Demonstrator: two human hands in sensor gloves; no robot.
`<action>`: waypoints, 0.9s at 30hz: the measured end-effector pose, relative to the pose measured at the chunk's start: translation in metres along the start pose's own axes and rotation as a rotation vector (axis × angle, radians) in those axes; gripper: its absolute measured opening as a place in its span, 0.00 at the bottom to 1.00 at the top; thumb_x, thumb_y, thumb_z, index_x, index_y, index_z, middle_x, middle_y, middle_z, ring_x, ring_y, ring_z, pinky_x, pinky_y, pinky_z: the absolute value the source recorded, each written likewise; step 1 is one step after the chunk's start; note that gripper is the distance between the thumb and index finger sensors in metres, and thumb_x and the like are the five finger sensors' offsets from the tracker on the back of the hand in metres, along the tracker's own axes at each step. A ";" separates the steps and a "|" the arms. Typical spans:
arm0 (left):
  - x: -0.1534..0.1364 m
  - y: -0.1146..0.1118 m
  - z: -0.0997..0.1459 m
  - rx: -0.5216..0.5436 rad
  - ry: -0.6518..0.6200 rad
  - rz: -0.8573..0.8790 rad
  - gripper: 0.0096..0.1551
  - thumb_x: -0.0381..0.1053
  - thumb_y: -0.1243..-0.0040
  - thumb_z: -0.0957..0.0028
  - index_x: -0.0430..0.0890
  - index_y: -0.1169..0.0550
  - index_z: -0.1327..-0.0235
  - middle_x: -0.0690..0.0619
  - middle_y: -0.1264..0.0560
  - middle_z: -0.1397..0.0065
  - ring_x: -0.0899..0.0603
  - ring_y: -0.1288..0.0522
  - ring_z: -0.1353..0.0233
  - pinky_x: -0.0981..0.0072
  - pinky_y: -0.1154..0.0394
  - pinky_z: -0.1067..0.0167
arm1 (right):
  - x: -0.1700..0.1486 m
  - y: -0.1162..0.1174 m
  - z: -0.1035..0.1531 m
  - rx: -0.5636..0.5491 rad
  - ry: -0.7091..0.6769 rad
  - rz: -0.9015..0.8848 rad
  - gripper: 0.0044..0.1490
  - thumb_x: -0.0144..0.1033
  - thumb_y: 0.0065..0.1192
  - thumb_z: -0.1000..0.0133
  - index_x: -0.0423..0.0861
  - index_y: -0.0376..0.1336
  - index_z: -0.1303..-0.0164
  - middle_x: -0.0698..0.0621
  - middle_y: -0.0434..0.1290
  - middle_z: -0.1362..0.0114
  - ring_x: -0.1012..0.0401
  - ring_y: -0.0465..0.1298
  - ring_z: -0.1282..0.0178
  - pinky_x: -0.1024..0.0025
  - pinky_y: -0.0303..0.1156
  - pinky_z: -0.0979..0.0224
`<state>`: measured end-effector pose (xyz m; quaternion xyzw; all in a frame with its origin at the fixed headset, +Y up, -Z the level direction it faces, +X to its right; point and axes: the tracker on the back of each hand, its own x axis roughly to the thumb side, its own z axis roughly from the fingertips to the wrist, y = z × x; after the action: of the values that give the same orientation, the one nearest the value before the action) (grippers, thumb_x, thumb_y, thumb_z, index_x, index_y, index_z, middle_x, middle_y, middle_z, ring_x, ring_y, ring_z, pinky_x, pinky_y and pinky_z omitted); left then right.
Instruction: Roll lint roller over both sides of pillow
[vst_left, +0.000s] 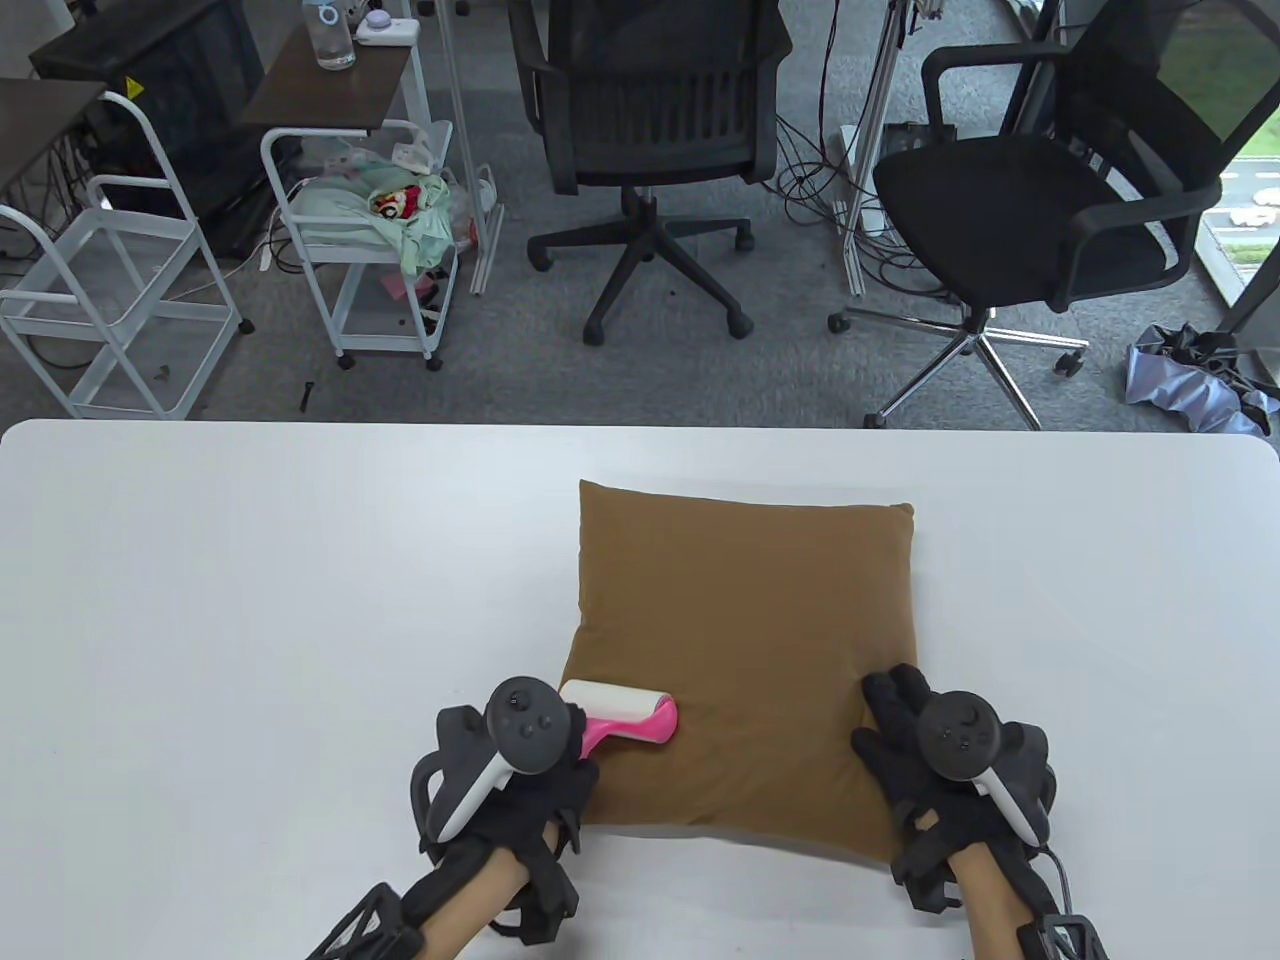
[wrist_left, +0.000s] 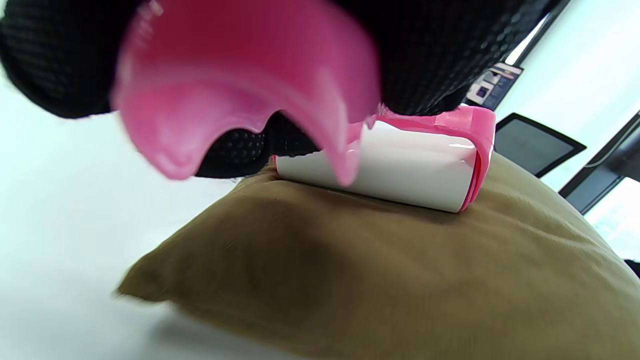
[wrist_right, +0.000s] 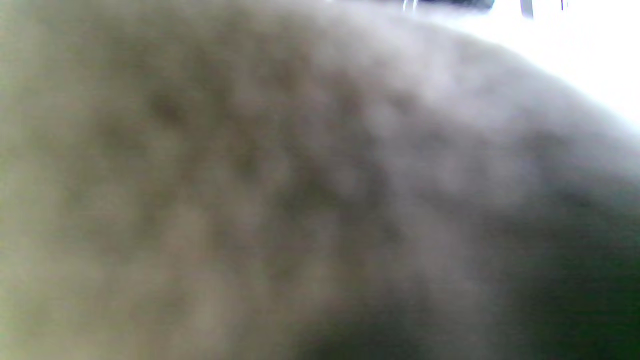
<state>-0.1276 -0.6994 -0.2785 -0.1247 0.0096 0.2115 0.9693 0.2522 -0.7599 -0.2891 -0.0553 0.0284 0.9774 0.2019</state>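
Observation:
A brown square pillow (vst_left: 745, 640) lies flat on the white table (vst_left: 250, 600). My left hand (vst_left: 545, 765) grips the pink handle of a lint roller (vst_left: 625, 715), whose white roll rests on the pillow's near-left corner. In the left wrist view the roller (wrist_left: 400, 170) sits on the pillow (wrist_left: 400, 280), the pink handle close to the lens. My right hand (vst_left: 915, 740) rests with fingers spread flat on the pillow's near-right corner. The right wrist view shows only blurred pillow fabric (wrist_right: 250, 200).
Two black office chairs (vst_left: 650, 130) (vst_left: 1040, 200) and white wire carts (vst_left: 370, 250) stand on the floor beyond the table's far edge. White table surface lies to the left and right of the pillow.

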 end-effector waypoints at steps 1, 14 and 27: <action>0.007 0.002 -0.011 0.002 0.004 -0.010 0.38 0.55 0.38 0.58 0.48 0.31 0.32 0.42 0.15 0.45 0.41 0.13 0.63 0.41 0.19 0.55 | 0.000 0.000 0.000 0.001 0.002 -0.003 0.38 0.61 0.59 0.54 0.68 0.56 0.31 0.60 0.57 0.12 0.51 0.63 0.15 0.46 0.65 0.20; 0.045 0.019 -0.121 0.057 0.094 0.009 0.38 0.55 0.38 0.58 0.51 0.33 0.31 0.42 0.16 0.43 0.40 0.14 0.61 0.40 0.20 0.53 | -0.001 -0.001 -0.003 0.019 0.001 -0.022 0.38 0.60 0.60 0.53 0.68 0.56 0.31 0.59 0.57 0.12 0.51 0.63 0.15 0.46 0.65 0.20; 0.058 0.033 -0.128 0.218 0.072 0.002 0.38 0.54 0.36 0.59 0.50 0.31 0.31 0.43 0.16 0.43 0.40 0.13 0.61 0.41 0.19 0.53 | -0.003 -0.001 -0.004 0.029 0.003 -0.024 0.38 0.61 0.60 0.53 0.68 0.56 0.31 0.60 0.56 0.12 0.51 0.63 0.15 0.46 0.65 0.21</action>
<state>-0.0840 -0.6782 -0.4148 -0.0259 0.0674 0.2057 0.9759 0.2552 -0.7606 -0.2929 -0.0543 0.0420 0.9743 0.2145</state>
